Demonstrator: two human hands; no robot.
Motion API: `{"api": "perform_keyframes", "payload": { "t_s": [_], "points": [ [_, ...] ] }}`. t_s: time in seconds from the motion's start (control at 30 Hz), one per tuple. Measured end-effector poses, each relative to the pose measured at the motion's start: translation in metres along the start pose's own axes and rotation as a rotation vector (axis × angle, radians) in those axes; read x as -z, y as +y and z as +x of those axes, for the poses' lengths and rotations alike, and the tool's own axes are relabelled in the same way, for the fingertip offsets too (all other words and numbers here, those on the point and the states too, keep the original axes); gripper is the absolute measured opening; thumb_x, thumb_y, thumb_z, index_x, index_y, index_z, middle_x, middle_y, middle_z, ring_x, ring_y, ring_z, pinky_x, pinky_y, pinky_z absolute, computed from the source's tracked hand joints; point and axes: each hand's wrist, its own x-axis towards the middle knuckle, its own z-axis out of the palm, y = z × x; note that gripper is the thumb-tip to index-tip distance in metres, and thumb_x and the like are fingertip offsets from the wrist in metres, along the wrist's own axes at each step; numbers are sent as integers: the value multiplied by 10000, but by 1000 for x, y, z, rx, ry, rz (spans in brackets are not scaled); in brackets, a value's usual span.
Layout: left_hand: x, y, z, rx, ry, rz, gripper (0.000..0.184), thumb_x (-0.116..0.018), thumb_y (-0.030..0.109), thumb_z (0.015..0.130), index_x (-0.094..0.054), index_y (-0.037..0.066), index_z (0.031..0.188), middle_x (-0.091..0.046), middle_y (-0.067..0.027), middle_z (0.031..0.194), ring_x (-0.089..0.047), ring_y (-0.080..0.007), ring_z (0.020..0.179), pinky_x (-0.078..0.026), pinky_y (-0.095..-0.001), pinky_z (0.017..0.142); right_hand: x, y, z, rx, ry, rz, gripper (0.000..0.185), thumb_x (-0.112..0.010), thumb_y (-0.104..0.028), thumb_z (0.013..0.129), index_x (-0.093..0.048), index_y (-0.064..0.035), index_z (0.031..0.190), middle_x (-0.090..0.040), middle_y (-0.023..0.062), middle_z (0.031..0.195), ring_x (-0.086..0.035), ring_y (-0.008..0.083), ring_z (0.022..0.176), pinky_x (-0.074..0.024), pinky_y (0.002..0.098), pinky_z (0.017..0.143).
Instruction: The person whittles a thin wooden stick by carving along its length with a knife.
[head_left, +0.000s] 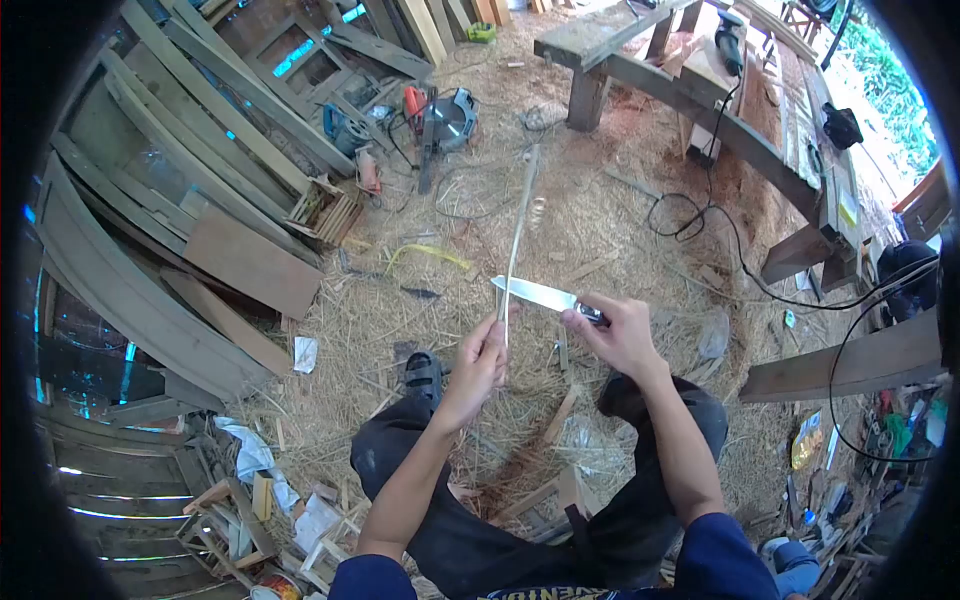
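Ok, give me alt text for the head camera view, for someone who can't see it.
A person's right hand holds a knife crosswise at a thin, pale strip gripped in the left hand. Shavings litter the workshop floor, with boards leaning at left and a wooden bench at upper right.

I could pass over the floor [600,228] just right of centre. The knife [543,295] bars the middle of the frame; the workbench [755,152] blocks the upper right.

The right hand [622,335] partly hides a knife handle [591,314], the left hand [480,368] partly covers a thin strip [519,235], and the bottom edge crops shirt lettering [545,595].
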Motion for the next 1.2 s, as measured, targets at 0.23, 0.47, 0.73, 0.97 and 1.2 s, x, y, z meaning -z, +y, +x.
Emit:
{"api": "perform_keyframes", "payload": {
  "t_s": [0.23,0.47,0.73,0.97,1.2],
  "points": [
    [-9,-2,-4,-5,55,-300,255,-424,262,1099,-506,61,1233,-423,10,694,-336,-43,500,-260,-198,427,-9,-6,-11,20,-117,87,336,-730,-380,908,-723,-44,906,-549,120,592,-559,240,493,-435,356,509],
    [-2,-8,0,28,-7,-110,207,-424,244,1100,-512,76,1018,-421,40,673,-308,-16,468,-239,-207,399,-15,-23,-1,368,-5,-4,306,-745,-383,866,-726,-94,965,-657,76,678,-656,259,603,-491,371,586],
    [-13,8,-22,175,-65,-87,211,-475,260,1085,-535,65,1139,-406,75,688,-343,-11,513,-255,-211,428,-6,-26,6,535,64,-169,290,-763,-380,810,-709,-120,928,-613,-4,679,-604,183,595,-436,315,569],
    [-6,0,-29,311,-139,-57,200,-479,271,1084,-524,76,1094,-362,81,700,-291,5,488,-195,-193,407,-5,-15,-8,500,-5,-173,315,-788,-438,775,-713,-146,867,-575,-22,623,-577,158,550,-418,308,540],
    [-6,1,-33,469,-68,-41,188,-487,269,1080,-505,83,1095,-383,75,726,-307,8,502,-213,-178,409,-11,11,-17,455,-85,-123,312,-801,-434,777,-739,-146,880,-624,-6,643,-625,184,590,-439,326,564]
  ]
}}
